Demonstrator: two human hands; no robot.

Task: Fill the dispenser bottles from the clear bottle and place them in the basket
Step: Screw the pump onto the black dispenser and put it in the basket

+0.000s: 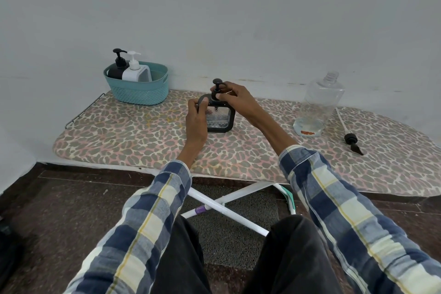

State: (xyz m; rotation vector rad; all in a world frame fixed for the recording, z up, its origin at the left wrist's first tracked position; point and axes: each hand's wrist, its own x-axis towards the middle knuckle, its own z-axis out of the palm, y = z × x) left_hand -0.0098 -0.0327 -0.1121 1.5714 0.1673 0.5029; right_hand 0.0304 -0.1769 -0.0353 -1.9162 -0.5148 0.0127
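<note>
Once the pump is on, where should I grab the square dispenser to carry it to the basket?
Grip the square dispenser by its flat side walls, coming from above and in front. It stands upright, and the pump on top is thin, so lifting by that looks less secure.

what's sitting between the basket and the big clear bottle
The square dispenser, held by both hands, left and right, in the head view.
</note>
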